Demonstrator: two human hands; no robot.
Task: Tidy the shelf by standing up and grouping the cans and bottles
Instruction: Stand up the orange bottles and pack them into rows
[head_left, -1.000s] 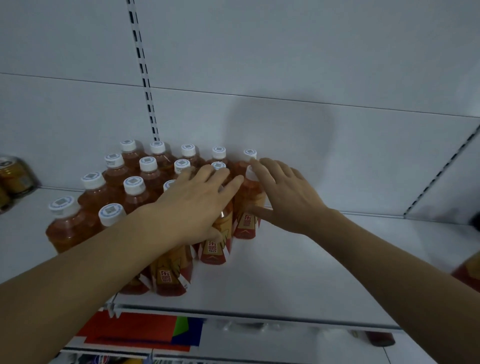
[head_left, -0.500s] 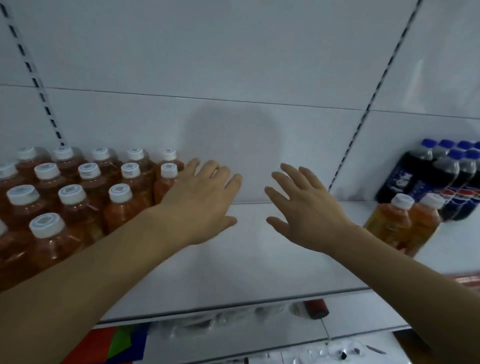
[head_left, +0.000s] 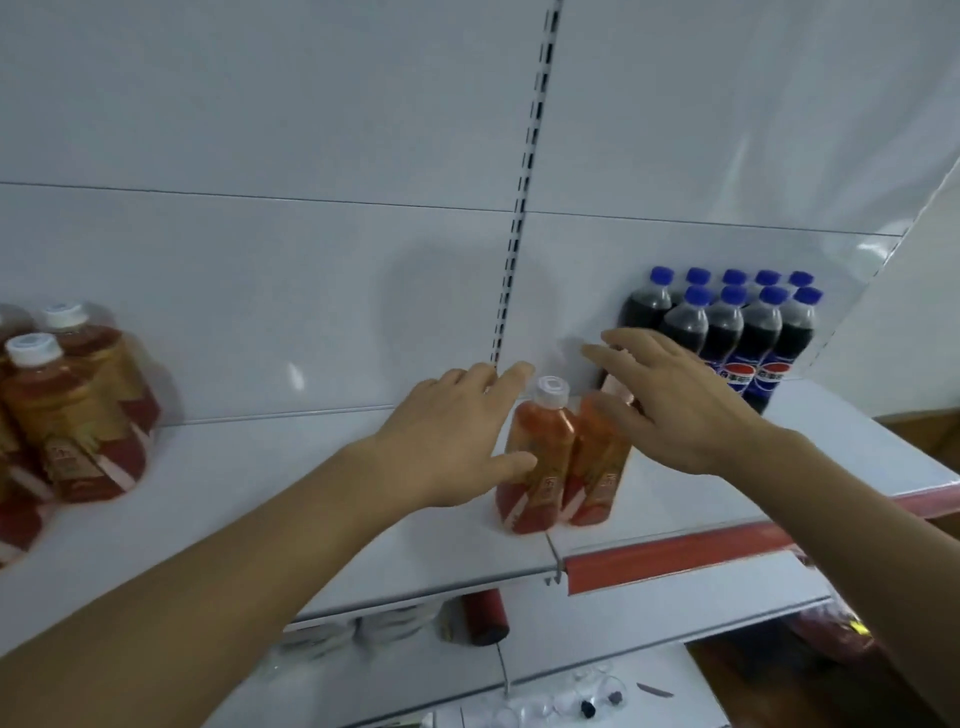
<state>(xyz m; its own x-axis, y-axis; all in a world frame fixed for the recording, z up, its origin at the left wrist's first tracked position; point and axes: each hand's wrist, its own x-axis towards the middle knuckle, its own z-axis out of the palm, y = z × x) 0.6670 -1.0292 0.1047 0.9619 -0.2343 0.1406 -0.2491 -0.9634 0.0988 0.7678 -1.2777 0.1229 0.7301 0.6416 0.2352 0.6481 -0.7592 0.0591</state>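
Two amber plastic tea bottles with white caps (head_left: 561, 457) stand touching mid-shelf (head_left: 311, 499), well apart from their group at left (head_left: 67, 415), so left hand (head_left: 457, 441) and right hand (head_left: 670, 405) flank them, fingers spread, gripping nothing, likely to slide both left.

The two near bottles (head_left: 563, 457) held orange tea under white caps, with red and gold labels. The far-right cola bottles (head_left: 727, 322) were near-black, blue-capped, with blue labels. The shelf (head_left: 311, 499) was white; its right edge strip (head_left: 675, 553) looked red, perhaps orange-red.
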